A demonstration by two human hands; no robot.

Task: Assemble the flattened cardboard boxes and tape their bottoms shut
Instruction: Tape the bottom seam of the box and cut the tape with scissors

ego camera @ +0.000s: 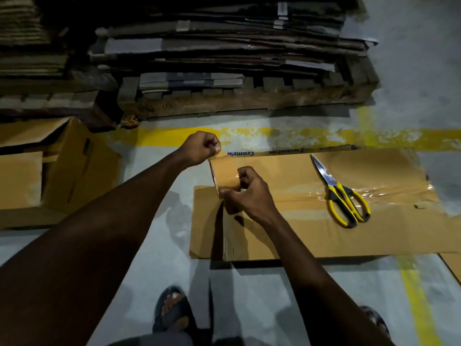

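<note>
A brown cardboard box [294,231] stands on the floor in front of me with its flaps folded shut on top and clear tape [389,193] along the right part of the seam. My right hand [249,196] grips a roll of clear tape [228,181] at the box's left end. My left hand [202,148], fingers curled, pinches the free end of the tape strip pulled out from the roll, just above the box's far left corner. Yellow-handled scissors [341,193] lie on the box top to the right.
Another brown box [74,166] with open flaps sits at the left. Stacks of flattened cardboard [224,53] on a wooden pallet [249,101] fill the back. Yellow floor lines [374,138] cross the grey concrete. My sandalled feet [172,310] stand at the bottom.
</note>
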